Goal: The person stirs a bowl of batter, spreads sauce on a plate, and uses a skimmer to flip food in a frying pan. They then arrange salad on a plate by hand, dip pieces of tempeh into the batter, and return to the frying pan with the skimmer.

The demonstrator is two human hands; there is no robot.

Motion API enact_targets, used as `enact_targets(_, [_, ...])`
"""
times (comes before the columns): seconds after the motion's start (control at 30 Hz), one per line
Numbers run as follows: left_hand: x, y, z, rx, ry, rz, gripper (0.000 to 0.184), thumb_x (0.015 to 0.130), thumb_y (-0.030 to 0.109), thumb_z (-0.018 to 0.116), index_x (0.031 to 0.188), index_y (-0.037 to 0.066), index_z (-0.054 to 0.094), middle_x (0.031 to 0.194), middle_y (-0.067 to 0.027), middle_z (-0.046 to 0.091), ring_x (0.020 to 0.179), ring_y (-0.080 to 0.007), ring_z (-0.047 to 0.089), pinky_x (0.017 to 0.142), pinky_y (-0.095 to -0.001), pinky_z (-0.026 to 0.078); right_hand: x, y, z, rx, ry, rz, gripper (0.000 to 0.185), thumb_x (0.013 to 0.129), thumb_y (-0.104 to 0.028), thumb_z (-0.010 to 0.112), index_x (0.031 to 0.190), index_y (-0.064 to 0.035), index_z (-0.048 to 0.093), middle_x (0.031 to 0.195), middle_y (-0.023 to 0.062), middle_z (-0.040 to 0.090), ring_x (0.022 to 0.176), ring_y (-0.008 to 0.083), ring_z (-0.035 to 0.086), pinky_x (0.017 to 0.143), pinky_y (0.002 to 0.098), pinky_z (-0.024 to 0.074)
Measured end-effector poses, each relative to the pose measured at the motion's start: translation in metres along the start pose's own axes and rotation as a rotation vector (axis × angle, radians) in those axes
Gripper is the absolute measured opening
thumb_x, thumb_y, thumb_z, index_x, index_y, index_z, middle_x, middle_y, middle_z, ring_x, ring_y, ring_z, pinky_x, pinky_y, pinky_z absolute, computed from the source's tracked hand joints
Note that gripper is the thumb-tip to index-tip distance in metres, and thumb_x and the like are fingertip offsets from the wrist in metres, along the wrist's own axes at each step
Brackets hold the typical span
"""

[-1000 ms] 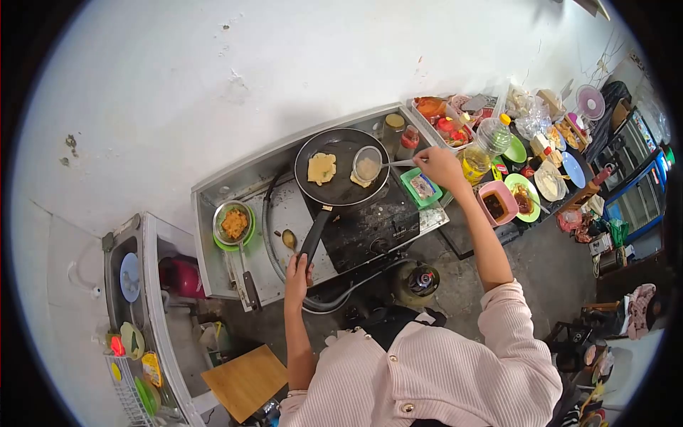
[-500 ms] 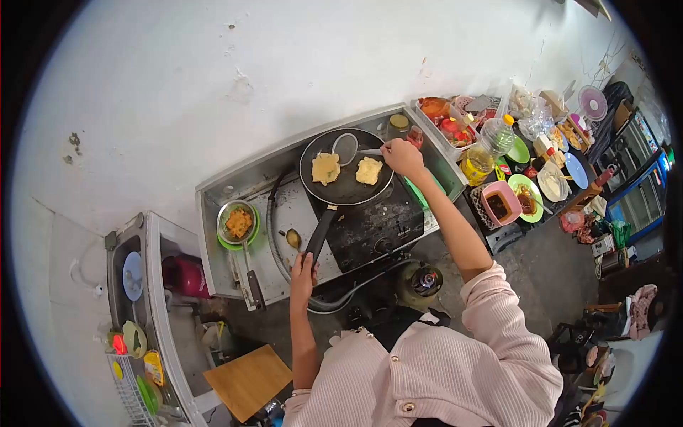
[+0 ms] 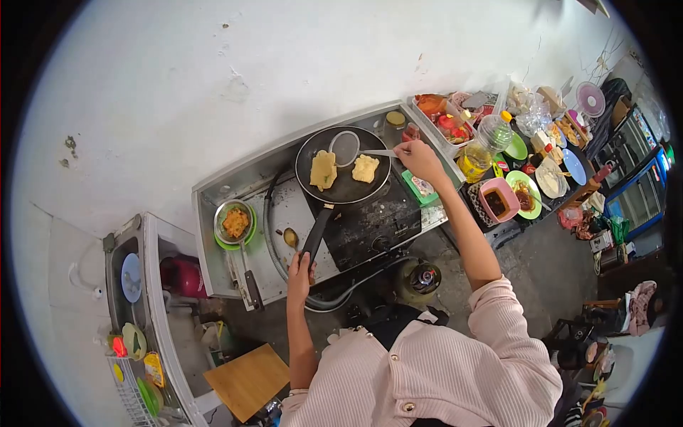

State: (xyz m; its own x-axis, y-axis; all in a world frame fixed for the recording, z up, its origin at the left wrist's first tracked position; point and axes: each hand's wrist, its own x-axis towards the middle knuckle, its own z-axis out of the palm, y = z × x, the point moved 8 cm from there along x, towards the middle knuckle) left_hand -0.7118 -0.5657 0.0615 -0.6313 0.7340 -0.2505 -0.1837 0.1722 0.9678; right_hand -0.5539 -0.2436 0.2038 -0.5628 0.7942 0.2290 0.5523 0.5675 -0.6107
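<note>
My left hand [image 3: 300, 272] is wrapped round the black handle of a frying pan [image 3: 345, 191], which sits over the stove [image 3: 370, 228]. With my right hand [image 3: 416, 158] I hold the grey handle of a round strainer [image 3: 344, 148]. The strainer's head is inside the pan, touching or just above the right edge of a yellow fried piece [image 3: 323, 171]. A second, paler yellow piece [image 3: 365, 169] lies on the pan's right side, below the strainer's handle.
At left, a strainer with orange food [image 3: 235, 222] rests on a green bowl. A spoon [image 3: 290, 238] lies near the hose. Right of the stove are a green container [image 3: 420, 186], an oil bottle [image 3: 475, 162] and a pink bowl [image 3: 499, 198]. A gas cylinder [image 3: 422, 278] stands below.
The strainer has moved left from the right piece to the left piece. That left piece now looks narrower and slightly turned. My left hand still grips the pan handle.
</note>
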Motion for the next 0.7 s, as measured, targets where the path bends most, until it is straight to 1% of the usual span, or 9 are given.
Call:
enact_targets(0.13, [0.0,0.0,0.0,0.008,-0.001,-0.018,0.032,0.092,0.032,0.045,0.105,0.003,0.048,0.066,0.0015,0.047,0.053,-0.0036,0.038,0.046,-0.0183,0.031,0.0,0.001,-0.002,0.059,-0.042,0.02,0.026,0.08,-0.026,0.054,0.09,-0.0067,0.067,0.079,0.0172,0.064,0.08,0.0317,0.062,0.073,0.0382,0.0477])
enact_targets(0.3, [0.0,0.0,-0.001,0.02,-0.008,-0.026,0.031,0.092,0.032,0.044,0.105,0.003,0.048,0.066,0.0016,0.046,0.053,-0.0037,0.038,0.045,-0.0185,0.031,-0.003,-0.004,-0.003,0.056,-0.047,-0.02,0.026,0.081,-0.025,0.054,0.092,-0.0059,0.066,0.08,0.0175,0.063,0.08,0.0313,0.062,0.073,0.0371,0.0474])
enact_targets(0.43, [-0.003,0.007,0.001,0.024,0.008,-0.021,0.032,0.092,0.032,0.044,0.105,0.002,0.048,0.065,0.0017,0.045,0.053,-0.0043,0.037,0.047,-0.0186,0.032,-0.01,-0.01,-0.007,0.116,-0.088,-0.013,0.025,0.081,-0.024,0.054,0.092,-0.0054,0.066,0.081,0.018,0.063,0.08,0.0314,0.062,0.073,0.0363,0.0473])
enact_targets(0.53, [-0.002,0.005,0.001,0.031,0.007,-0.016,0.033,0.092,0.032,0.044,0.104,0.002,0.048,0.065,0.0017,0.045,0.053,-0.0046,0.038,0.048,-0.0187,0.032,-0.014,-0.01,-0.008,0.125,-0.081,-0.019,0.025,0.081,-0.024,0.054,0.092,-0.005,0.065,0.082,0.0183,0.063,0.081,0.0314,0.062,0.072,0.0361,0.047])
enact_targets(0.6, [-0.003,0.005,0.001,0.049,0.021,-0.037,0.033,0.092,0.033,0.044,0.103,0.002,0.048,0.065,0.0016,0.046,0.054,-0.0046,0.038,0.049,-0.0191,0.032,-0.016,-0.013,-0.009,0.127,-0.06,-0.065,0.025,0.081,-0.024,0.055,0.093,-0.0048,0.065,0.082,0.0181,0.063,0.081,0.0315,0.062,0.072,0.0362,0.0469])
enact_targets(0.7, [-0.003,0.007,0.002,0.034,0.018,-0.011,0.032,0.092,0.033,0.044,0.102,0.002,0.048,0.065,0.002,0.045,0.054,-0.0048,0.037,0.049,-0.0194,0.032,-0.018,-0.014,-0.006,0.137,-0.081,-0.065,0.025,0.082,-0.024,0.054,0.093,-0.0046,0.065,0.084,0.0181,0.063,0.082,0.0318,0.061,0.073,0.036,0.0469])
